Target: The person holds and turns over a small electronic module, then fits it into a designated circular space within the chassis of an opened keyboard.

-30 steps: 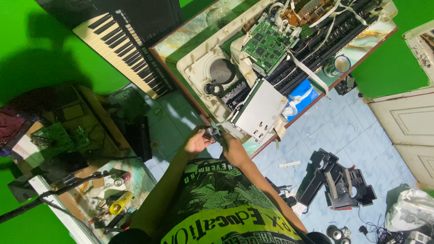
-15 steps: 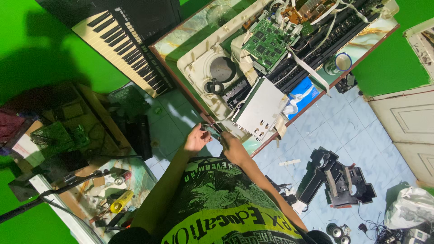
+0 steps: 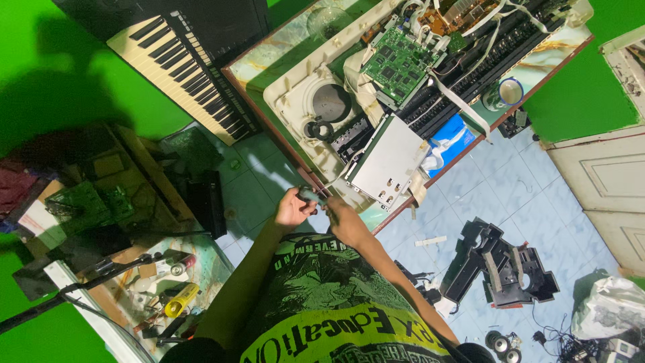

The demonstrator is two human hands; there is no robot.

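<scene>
One small dark object, too small to identify, sits between the person's two hands at the near edge of the table. The left hand has its fingers curled around one end of it, and the right hand meets it from the other side; whether the right fingers actually pinch the piece or only touch it cannot be told from this view. The object is held just off the table's rim, over the tiled floor, directly in front of the person's chest.

Just beyond the hands lies one opened electronic keyboard casing in cream plastic, with one round speaker opening. On it rest one grey metal plate and one green circuit board, with a flat ribbon cable trailing across. One cup stands near the table's far edge, close to a blue pack.

A second keyboard, intact, with black and white keys, leans to the left of the table. On the floor to the right lies one black plastic part, and one white bag sits at the far right.
</scene>
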